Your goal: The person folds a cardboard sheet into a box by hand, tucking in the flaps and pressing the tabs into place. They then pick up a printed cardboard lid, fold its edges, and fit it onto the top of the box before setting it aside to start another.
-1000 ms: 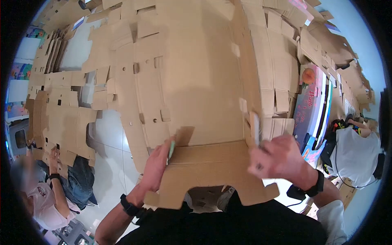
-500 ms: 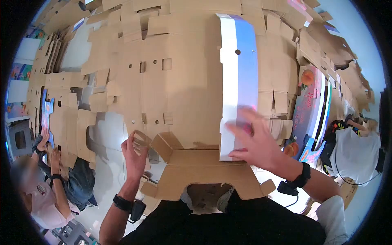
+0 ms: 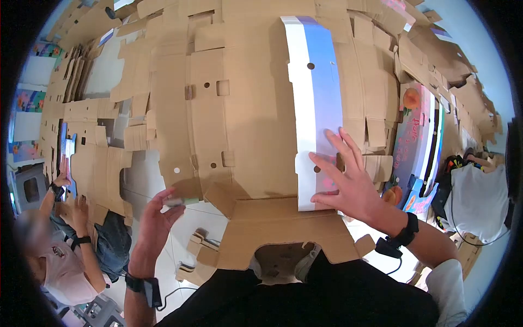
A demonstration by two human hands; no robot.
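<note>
A large flat cardboard box blank [image 3: 256, 120] lies brown side up in front of me, its near flaps [image 3: 283, 218] reaching toward my lap. Its right side panel [image 3: 321, 109] is folded over and shows a white and blue-violet printed face with round holes. My right hand [image 3: 348, 180] rests on the near part of that panel, fingers spread. At the near left corner, my left hand [image 3: 158, 218] has its fingers and thumb closed around the edge of the blank. A small pale strip shows by those fingertips, too blurred to make out.
More flattened cardboard [image 3: 359, 82] lies around the blank. A printed box with peach pictures [image 3: 408, 147] is at the right. On the left, a co-worker [image 3: 71, 261] has both hands at another cardboard sheet [image 3: 98, 163]. Another person in white [image 3: 476, 201] is at the far right.
My left hand has moved left and down, and the blank's left side now lies farther out. The blank has turned slightly. My right hand has settled on the printed panel, its fingers no longer blurred.
</note>
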